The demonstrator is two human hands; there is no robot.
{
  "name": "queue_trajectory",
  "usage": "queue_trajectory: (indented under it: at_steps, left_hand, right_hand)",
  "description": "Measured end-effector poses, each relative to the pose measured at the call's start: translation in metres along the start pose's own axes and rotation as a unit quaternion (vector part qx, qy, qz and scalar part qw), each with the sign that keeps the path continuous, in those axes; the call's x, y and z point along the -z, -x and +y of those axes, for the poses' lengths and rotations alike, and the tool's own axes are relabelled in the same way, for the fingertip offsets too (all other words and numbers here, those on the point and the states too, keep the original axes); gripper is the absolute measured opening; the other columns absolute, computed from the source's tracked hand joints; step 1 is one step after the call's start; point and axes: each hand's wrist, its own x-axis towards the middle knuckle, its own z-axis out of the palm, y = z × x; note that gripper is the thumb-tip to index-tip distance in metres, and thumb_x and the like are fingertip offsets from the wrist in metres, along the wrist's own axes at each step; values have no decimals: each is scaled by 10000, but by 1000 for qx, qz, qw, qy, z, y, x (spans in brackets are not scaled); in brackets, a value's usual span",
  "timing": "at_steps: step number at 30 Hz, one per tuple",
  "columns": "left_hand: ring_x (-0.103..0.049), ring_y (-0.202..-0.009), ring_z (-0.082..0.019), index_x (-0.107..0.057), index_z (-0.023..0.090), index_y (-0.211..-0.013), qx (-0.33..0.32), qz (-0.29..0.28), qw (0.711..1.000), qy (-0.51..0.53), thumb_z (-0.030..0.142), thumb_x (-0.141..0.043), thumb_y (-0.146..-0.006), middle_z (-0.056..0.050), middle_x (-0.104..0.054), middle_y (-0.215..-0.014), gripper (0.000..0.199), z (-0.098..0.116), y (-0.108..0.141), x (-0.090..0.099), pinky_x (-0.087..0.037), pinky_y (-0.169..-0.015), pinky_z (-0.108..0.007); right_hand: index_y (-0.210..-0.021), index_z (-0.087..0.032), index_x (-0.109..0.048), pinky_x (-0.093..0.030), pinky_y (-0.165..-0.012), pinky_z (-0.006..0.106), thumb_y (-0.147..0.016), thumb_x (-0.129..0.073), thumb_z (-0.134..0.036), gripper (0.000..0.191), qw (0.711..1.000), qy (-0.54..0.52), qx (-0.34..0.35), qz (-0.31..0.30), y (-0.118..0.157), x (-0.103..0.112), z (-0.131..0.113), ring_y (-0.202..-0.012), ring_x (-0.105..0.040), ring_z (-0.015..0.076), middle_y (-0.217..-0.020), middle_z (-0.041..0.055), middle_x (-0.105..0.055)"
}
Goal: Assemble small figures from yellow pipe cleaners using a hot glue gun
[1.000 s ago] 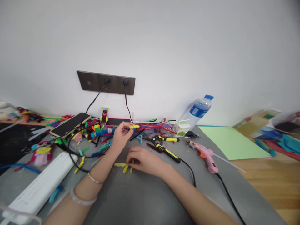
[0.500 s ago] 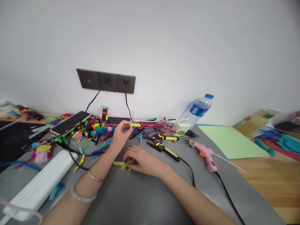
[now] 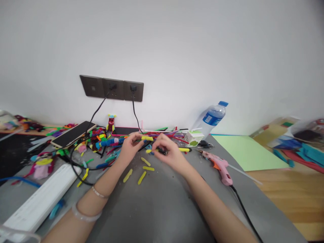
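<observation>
Up near the back of the table, my left hand point(image 3: 131, 146) is closed on a short yellow pipe cleaner piece point(image 3: 147, 138), which sticks out to the right from its fingertips. Just beside it, my right hand point(image 3: 168, 152) pinches a smaller-looking yellow bit point(image 3: 148, 151), apparently another pipe cleaner piece seen nearly end-on. Below both hands, several loose yellow pipe cleaner pieces point(image 3: 142, 178) lie apart on the grey table point(image 3: 152, 209). Pliers with a yellow and black handle point(image 3: 185, 149) are mostly hidden behind my right hand.
A pink glue gun point(image 3: 220, 165) with its cord lies at right, near a pale green sheet point(image 3: 253, 153). Behind are a tilted water bottle point(image 3: 214, 116) and a small carton point(image 3: 193, 138). Left are a white power strip point(image 3: 43, 202), a phone point(image 3: 74, 134), black cables and pipe cleaner figures point(image 3: 43, 165).
My right hand has risen from the yellow pieces on the table to beside my left hand, now pinching a yellow bit. The loose pieces lie uncovered. My left hand still holds its piece.
</observation>
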Motion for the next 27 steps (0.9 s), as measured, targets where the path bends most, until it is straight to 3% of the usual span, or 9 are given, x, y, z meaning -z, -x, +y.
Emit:
queue_trajectory:
  at_steps: [2,4,7,12,15,20,27]
  left_hand:
    - [-705,-968,-246,-666,171,-890,7,-5,1000,-1,365,-756,-746,-88,-745,-957,257,0,0,-1,-556,-869,-369]
    - [-709,-970,-254,-677,177,-894,10,-15,1000,3,370,-772,-729,-86,-753,-957,271,1,1,-2,-565,-874,-383]
    - [-719,-963,-260,-688,174,-913,17,-52,998,5,354,-766,-738,-98,-767,-971,263,3,4,-5,-575,-868,-393]
    - [-731,-895,-237,-678,172,-880,25,-98,995,-12,302,-759,-738,-87,-771,-923,209,9,7,-11,-585,-828,-363]
    - [-736,-844,-227,-662,177,-861,32,-104,994,-4,309,-764,-737,-76,-766,-882,208,12,9,-12,-600,-774,-345]
    - [-757,-728,-228,-630,188,-884,84,-132,987,41,363,-752,-760,-80,-771,-877,247,15,10,-12,-613,-629,-318]
    - [-755,-692,-225,-638,192,-875,80,-125,988,36,335,-749,-754,-73,-762,-864,218,14,10,-12,-601,-579,-292]
  right_hand:
    - [-824,-191,-616,-356,-582,245,-832,-631,-278,89,993,-33,-56,94,-3,6,7,-626,-413,121,-727,-13,-460]
    - [-817,-200,-588,-355,-557,242,-802,-649,-389,199,981,-84,-120,130,-6,10,15,-602,-422,121,-674,-22,-473]
    - [-807,-195,-582,-375,-548,235,-739,-686,-478,310,966,-149,-178,116,-8,13,25,-603,-471,120,-679,-14,-549]
    - [-795,-167,-616,-344,-525,224,-697,-719,-447,314,956,-187,-222,34,-8,17,26,-561,-461,99,-656,-22,-577]
    - [-773,-161,-632,-372,-567,232,-715,-703,-400,256,962,-165,-218,-3,-6,18,25,-598,-497,107,-690,-15,-604]
    - [-789,-164,-637,-415,-621,249,-738,-692,-404,252,968,-145,-206,-6,-6,16,27,-650,-550,130,-738,-1,-642]
    - [-801,-169,-633,-439,-660,262,-760,-692,-417,258,971,-143,-192,-12,-5,17,25,-675,-568,141,-757,7,-649]
